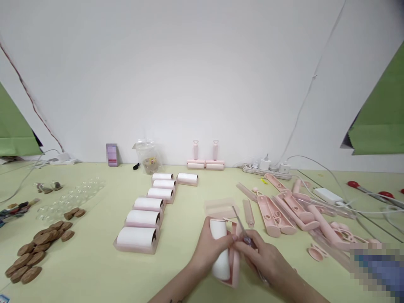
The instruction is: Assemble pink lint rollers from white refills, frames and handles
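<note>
My left hand (211, 242) is closed around a lint roller (220, 252), a white paper roll in a pink housing, tilted nearly upright near the table's front edge. In my right hand (263, 254) is a slim metal tool (240, 221) with a long pointed shaft; its lower part shows below my palm, and its kind is unclear. My right fingers meet the left thumb at the housing's edge, covering the contact point. Just beyond my hands lies a clear plastic cover (221, 207).
Several white rolls in pink housings (139, 237) form a row at left. Pink housing parts (268, 214) and cables (356, 210) crowd the right. Two handled lint rollers (195, 164) stand by the wall. Wooden discs (41, 240) and clear balls (66, 202) lie far left.
</note>
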`<state>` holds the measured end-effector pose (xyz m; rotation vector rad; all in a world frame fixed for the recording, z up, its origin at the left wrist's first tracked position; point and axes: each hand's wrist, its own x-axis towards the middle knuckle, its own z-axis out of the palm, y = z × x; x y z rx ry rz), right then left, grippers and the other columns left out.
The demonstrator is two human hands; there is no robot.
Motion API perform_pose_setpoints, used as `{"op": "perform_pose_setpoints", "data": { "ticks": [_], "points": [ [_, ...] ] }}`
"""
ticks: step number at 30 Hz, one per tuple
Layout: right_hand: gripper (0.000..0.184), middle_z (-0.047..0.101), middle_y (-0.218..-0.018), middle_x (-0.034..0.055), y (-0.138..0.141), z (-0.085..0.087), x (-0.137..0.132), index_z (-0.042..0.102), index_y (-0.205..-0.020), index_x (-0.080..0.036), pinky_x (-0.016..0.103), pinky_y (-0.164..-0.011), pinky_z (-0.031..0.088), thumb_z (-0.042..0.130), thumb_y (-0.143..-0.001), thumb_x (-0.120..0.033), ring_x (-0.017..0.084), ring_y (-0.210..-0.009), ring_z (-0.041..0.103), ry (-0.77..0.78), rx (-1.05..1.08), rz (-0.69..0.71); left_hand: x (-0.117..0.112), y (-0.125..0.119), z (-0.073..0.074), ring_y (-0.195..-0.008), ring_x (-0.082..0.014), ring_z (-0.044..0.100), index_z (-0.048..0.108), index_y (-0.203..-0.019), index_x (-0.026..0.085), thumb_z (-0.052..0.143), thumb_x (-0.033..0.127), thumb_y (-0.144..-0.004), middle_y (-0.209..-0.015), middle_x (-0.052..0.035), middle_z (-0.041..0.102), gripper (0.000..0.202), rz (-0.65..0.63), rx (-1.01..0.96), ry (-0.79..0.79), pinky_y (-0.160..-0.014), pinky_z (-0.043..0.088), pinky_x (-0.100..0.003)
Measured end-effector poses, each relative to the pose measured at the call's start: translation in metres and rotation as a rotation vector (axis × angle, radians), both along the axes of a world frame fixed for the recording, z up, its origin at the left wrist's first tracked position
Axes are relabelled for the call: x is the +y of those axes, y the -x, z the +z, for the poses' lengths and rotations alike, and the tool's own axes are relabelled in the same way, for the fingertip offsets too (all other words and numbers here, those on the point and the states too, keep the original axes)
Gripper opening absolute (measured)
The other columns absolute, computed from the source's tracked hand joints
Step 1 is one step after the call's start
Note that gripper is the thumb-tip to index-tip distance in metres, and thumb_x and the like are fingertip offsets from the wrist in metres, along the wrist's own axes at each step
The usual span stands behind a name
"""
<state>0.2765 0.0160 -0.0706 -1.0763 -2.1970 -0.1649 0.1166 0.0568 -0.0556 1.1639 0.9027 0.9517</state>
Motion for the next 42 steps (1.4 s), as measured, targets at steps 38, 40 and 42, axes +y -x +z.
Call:
{"op": "perform_pose_setpoints", "data": {
  "ticks": [38, 40, 42],
  "points": [
    [0.029, 0.051, -0.045, -0.0077, -0.021, 0.071, 0.059, 0.037, -0.069, -0.023, 0.021, -0.036, 0.03, 0.037, -0.084, -0.047, 0.009, -0.031, 0.041, 0.437, 0.802, -0.145, 0.091, -0.021, 0.07, -0.083, -0.0294, 0.059, 0.052, -0.09, 0.019, 0.063, 0.042, -0.055, -0.093, -0.0095, 0.062, 0.043, -0.252, 1.203, -0.604, -0.065, 0.044, -0.034],
    [0.032, 0.038, -0.036, -0.0099, -0.021, 0.081, 0.068, 0.037, -0.062, -0.023, 0.021, -0.039, 0.03, 0.037, -0.085, -0.046, 0.009, -0.033, 0.036, 0.344, 0.817, -0.203, 0.098, -0.023, 0.073, -0.083, -0.0282, 0.059, 0.052, -0.088, 0.02, 0.064, 0.045, -0.054, -0.092, -0.0073, 0.063, 0.044, -0.295, 1.227, -0.671, -0.065, 0.044, -0.033],
    [0.034, 0.033, -0.035, -0.0102, -0.019, 0.086, 0.075, 0.036, -0.058, -0.023, 0.023, -0.045, 0.033, 0.038, -0.084, -0.044, 0.01, -0.036, 0.035, 0.285, 0.816, -0.222, 0.102, -0.021, 0.072, -0.082, -0.0272, 0.059, 0.052, -0.088, 0.021, 0.063, 0.047, -0.054, -0.091, -0.0062, 0.063, 0.044, -0.32, 1.25, -0.715, -0.065, 0.044, -0.032]
  ]
}}
